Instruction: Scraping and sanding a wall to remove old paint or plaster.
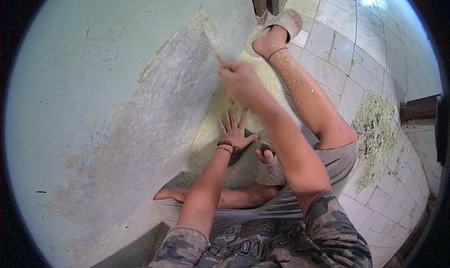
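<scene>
My right hand (239, 80), blurred by motion, is closed round a thin scraper (212, 47), whose dark edge shows faintly against the wall. Most of the tool is hidden or too blurred to make out. The pale green painted wall (88, 64) carries a large bare grey plaster patch (158, 102) with ragged paint edges. Lower down, my left hand (235, 132) rests with spread fingers on the dust-covered floor and holds nothing. Bracelets circle that wrist. Yellowish-green paint dust (265, 78) lies along the wall's foot, around both hands.
My legs are bent on the floor, with one slipper (272, 173) beside my left hand and another slipper (288, 23) further off. A heap of paint flakes (376, 131) lies on the white tiles (348, 57) at right. A wooden door frame (259, 2) stands at the wall's far end.
</scene>
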`<state>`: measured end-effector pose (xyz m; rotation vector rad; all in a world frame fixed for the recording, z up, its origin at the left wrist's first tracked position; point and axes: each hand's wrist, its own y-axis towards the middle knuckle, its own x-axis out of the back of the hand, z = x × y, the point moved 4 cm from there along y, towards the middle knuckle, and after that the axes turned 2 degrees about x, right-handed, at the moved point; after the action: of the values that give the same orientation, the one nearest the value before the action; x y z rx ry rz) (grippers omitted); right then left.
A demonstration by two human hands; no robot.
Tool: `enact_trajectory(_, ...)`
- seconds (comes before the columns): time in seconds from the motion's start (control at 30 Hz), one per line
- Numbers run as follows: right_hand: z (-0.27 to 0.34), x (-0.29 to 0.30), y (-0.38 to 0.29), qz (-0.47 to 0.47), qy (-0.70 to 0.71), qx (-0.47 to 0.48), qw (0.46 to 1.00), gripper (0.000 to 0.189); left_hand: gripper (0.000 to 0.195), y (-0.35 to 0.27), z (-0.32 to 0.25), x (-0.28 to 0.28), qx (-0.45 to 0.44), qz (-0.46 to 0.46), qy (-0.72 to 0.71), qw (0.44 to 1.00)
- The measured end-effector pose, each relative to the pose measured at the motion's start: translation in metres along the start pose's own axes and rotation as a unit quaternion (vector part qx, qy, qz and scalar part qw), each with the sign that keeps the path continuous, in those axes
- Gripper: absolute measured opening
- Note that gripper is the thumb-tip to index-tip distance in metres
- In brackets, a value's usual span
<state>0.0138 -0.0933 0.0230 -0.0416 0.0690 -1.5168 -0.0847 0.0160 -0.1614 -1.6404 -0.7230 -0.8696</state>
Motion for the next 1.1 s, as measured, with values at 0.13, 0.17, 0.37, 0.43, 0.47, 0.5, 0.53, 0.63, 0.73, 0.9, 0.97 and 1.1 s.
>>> enact_trajectory(0.13,-0.003,0.005,0.004,-0.037,0.102,-0.097,0.989,0.03,0.106,0.0,-0.001,0.001,0.0,0.003,0.007,1.0)
enact_trajectory(0.17,-0.004,0.005,0.003,-0.014,0.065,-0.094,0.993,0.03,0.106,-0.001,0.0,-0.001,0.009,0.011,0.006,1.0)
enact_trajectory(0.37,-0.006,0.001,-0.012,0.019,0.01,0.027,0.999,0.039,0.105,0.002,0.004,-0.008,0.018,0.035,0.012,0.999)
enact_trajectory(0.43,-0.013,-0.006,-0.017,0.052,0.05,-0.029,0.997,0.046,0.105,0.003,0.004,-0.008,0.007,0.02,0.003,1.0)
enact_trajectory(0.47,-0.013,-0.006,-0.016,0.015,0.046,-0.017,0.999,0.04,0.105,0.004,0.004,-0.008,0.011,0.012,0.017,1.0)
enact_trajectory(0.5,-0.011,-0.003,-0.016,-0.064,0.043,0.003,0.997,0.035,0.105,0.005,0.003,-0.007,-0.004,-0.011,0.001,1.0)
enact_trajectory(0.53,-0.01,-0.009,-0.013,-0.021,0.041,0.0,0.999,0.035,0.105,0.005,0.004,-0.01,0.006,0.017,0.018,1.0)
enact_trajectory(0.63,0.002,-0.011,-0.003,-0.098,-0.021,0.092,0.991,0.033,0.105,0.006,0.005,-0.011,0.01,0.017,0.029,0.999)
enact_trajectory(0.73,-0.011,-0.014,0.007,-0.061,-0.028,-0.041,0.997,0.033,0.104,0.004,0.004,-0.01,0.002,-0.006,0.019,1.0)
enact_trajectory(0.9,-0.011,-0.022,0.003,-0.044,-0.005,0.08,0.996,0.037,0.103,0.003,0.005,-0.012,0.01,0.023,0.01,1.0)
enact_trajectory(0.97,-0.012,-0.027,0.0,-0.049,0.002,0.036,0.998,0.039,0.102,0.004,0.005,-0.011,-0.004,0.009,0.017,1.0)
enact_trajectory(1.1,0.0,-0.032,-0.006,-0.103,-0.013,0.044,0.994,0.047,0.101,0.005,0.008,-0.015,-0.015,0.035,0.014,0.999)
